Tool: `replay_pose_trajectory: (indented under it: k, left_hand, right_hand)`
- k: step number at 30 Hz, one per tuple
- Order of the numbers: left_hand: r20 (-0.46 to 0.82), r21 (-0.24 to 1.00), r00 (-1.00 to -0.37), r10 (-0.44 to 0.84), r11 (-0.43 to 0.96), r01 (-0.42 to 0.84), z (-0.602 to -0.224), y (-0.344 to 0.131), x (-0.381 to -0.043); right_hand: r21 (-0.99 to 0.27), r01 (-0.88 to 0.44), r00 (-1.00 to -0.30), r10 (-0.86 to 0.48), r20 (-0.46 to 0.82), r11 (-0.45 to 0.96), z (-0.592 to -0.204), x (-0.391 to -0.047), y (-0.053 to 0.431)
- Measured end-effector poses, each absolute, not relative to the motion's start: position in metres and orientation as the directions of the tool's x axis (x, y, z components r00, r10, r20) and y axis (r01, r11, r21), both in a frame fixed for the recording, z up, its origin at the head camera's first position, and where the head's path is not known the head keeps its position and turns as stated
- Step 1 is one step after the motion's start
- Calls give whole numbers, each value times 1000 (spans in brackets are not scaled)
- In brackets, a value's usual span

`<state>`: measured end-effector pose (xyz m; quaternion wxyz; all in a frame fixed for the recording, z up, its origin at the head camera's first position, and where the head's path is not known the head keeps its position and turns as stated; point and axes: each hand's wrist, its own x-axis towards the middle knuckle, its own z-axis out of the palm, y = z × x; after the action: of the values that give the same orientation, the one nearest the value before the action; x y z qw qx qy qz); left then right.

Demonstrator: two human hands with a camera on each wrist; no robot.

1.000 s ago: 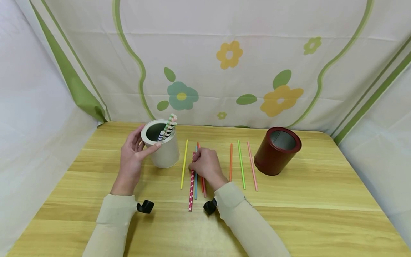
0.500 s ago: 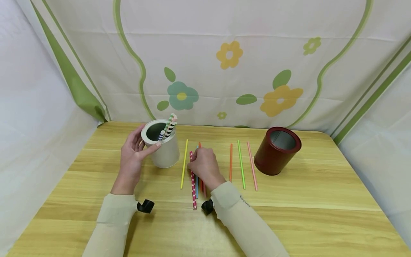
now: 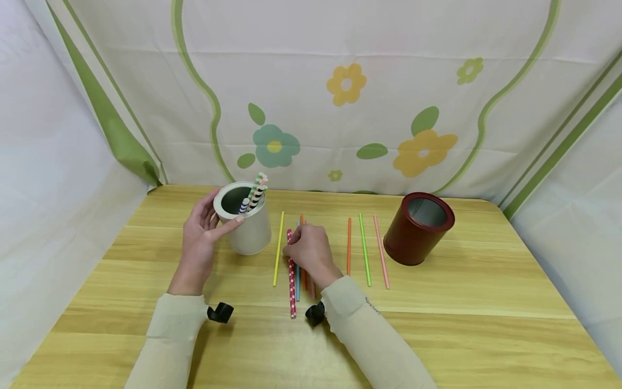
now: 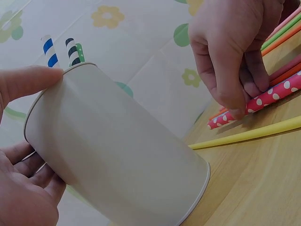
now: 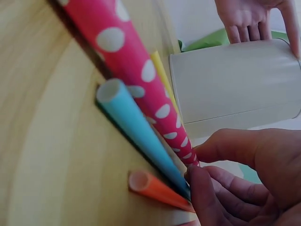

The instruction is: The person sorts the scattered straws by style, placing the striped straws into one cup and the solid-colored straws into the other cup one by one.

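My left hand (image 3: 198, 240) grips the side of a white can (image 3: 250, 233), thumb over the rim and fingers behind it. Several striped paper straws (image 3: 256, 196) lean inside the can, their ends sticking out above its rim. To the right, my right hand (image 3: 313, 251) pinches a magenta straw with white dots (image 5: 148, 87) between thumb and fingertips, near its far end. That straw runs low along the tabletop. Next to it lie a blue straw (image 5: 141, 127) and an orange straw (image 5: 157, 189), partly hidden by my right hand in the head view.
A yellow straw (image 3: 278, 251) lies between the white can and the dotted straw. Farther right are an orange-red straw (image 3: 349, 246), a green straw (image 3: 365, 249) and a pink straw (image 3: 381, 251). Beside these stands a dark red can (image 3: 413, 237). A patterned cloth (image 3: 311, 108) hangs behind the table.
My right hand has shifted slightly left, and the dotted straw has turned a little, its far end going left and its near end right. The left hand and white can have stayed put.
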<state>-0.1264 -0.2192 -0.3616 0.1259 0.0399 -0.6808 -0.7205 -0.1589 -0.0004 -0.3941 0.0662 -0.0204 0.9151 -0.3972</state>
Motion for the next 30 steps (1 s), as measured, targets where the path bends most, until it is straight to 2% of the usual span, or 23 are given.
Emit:
replay_pose_trajectory:
  k: [9, 19, 26, 30]
  left_hand:
    - [109, 993, -969, -223, -28, 118, -361, -220, -126]
    - [115, 992, -968, -223, -29, 125, -363, -220, -127]
    - [113, 991, -967, -229, -38, 125, -362, -219, -125]
    - [113, 991, -966, -231, -42, 126, -362, -219, -125]
  right_hand:
    - [-825, 58, -992, -59, -109, 562, -387, -156, 8]
    - [-949, 60, -997, -33, -73, 308, -378, -153, 26]
    - [-973, 14, -999, 33, -7, 228, -372, -148, 35]
    - [-990, -31, -997, 67, 40, 135, -369, -146, 39]
